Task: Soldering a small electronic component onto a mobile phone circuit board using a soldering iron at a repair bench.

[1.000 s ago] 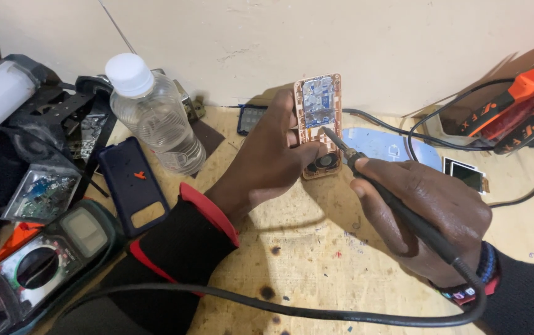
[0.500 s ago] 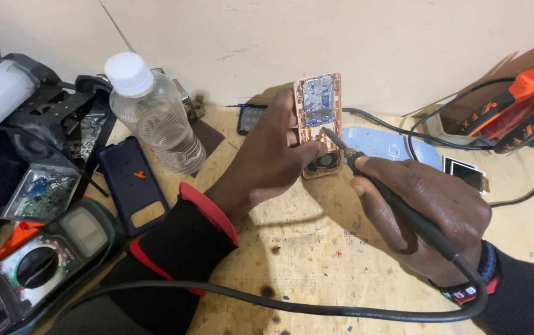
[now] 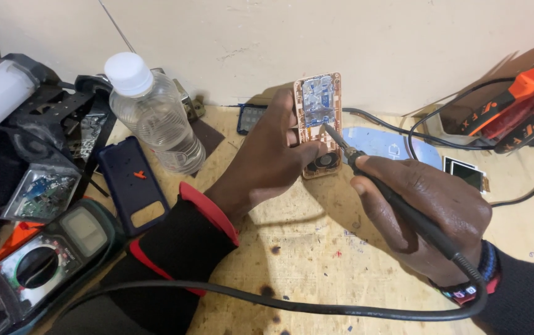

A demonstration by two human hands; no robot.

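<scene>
Left hand point(image 3: 273, 155) props circuit board point(image 3: 318, 124) upright | right hand point(image 3: 425, 214) angles soldering iron point(image 3: 397, 205)

A copper-orange rectangular circuit board point(image 3: 318, 124) with silver shielding is noted. A black-handled soldering iron point(image 3: 397, 208) with a black cord is recorded. A clear plastic bottle point(image 3: 155, 118) is white-capped. A dark navy phone back cover point(image 3: 133, 183) is marked orange. The wooden bench top point(image 3: 316, 260) is pale and burn-spotted.

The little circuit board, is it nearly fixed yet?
Not yet, it seems. Done: the dark back cover is off and lies on the table. In hand: the left hand holds the board upright while the right hand touches the soldering iron to it. Left: closing it up.
</scene>
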